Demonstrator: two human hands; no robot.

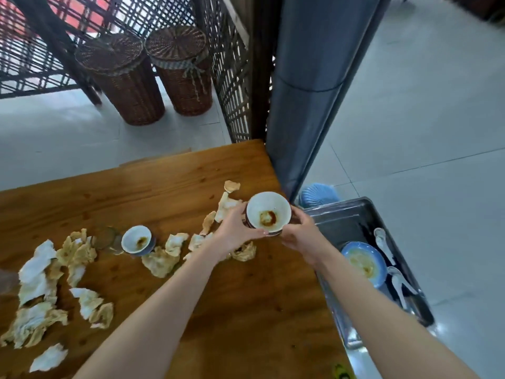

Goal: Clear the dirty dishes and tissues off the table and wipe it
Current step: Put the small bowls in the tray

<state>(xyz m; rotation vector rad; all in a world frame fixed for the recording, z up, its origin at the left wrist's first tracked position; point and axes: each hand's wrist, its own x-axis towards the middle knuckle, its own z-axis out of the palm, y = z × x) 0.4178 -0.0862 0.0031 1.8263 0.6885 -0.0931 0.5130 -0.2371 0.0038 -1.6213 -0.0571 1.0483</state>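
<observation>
Wooden table: left hand, right hand grip stained bowl, mouth tilted camera-ward.

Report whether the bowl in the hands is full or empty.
Nearly empty: the bowl holds only a brown sauce smear at its bottom; white inner walls show.

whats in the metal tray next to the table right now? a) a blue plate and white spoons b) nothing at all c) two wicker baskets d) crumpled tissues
a: the metal tray holds a blue plate and white spoons; the tissues lie on the table, and the left hand and right hand grip a stained bowl.
</observation>
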